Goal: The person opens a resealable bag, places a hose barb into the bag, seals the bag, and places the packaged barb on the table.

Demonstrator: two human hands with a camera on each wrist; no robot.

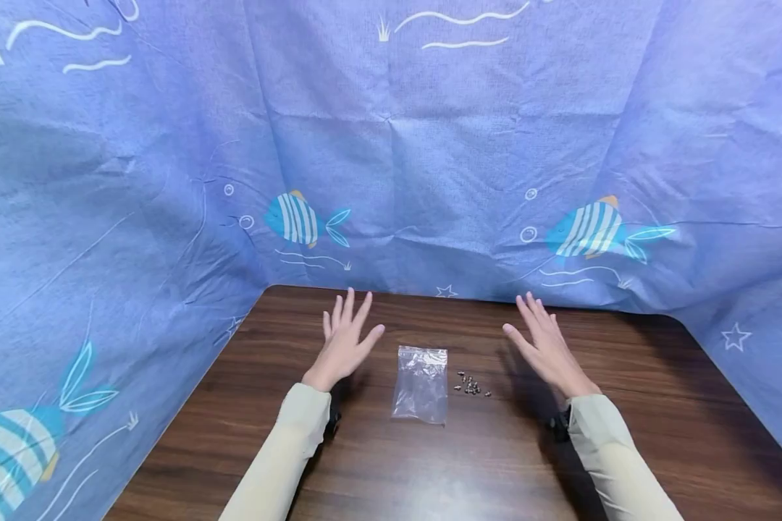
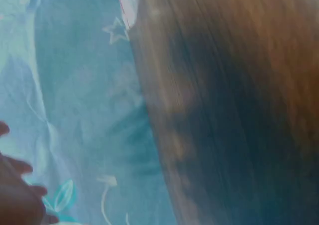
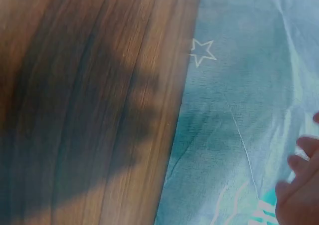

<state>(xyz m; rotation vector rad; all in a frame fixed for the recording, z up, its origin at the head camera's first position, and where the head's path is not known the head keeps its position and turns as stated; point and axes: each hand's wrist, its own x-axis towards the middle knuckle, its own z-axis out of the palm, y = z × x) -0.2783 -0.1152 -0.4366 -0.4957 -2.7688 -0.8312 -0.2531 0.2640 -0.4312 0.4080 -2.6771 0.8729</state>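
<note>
A clear zip-top plastic bag (image 1: 421,387) lies flat on the wooden table, its zip edge toward the back. Just right of it sits a small scattered cluster of tiny metal pieces (image 1: 472,387) that look like screws, too small to tell for sure. My left hand (image 1: 342,347) hovers left of the bag with fingers spread and straight, holding nothing. On the other side, my right hand (image 1: 547,351) is raised right of the metal pieces, fingers extended, also holding nothing. Parts of the left hand (image 2: 22,192) and right hand (image 3: 301,185) show at the edges of the wrist views.
The dark brown table (image 1: 417,470) ends at the back and left against a blue curtain (image 1: 443,159) printed with fish and stars. Dark straps with small devices sit at both wrists, below the pale sleeves (image 1: 287,449).
</note>
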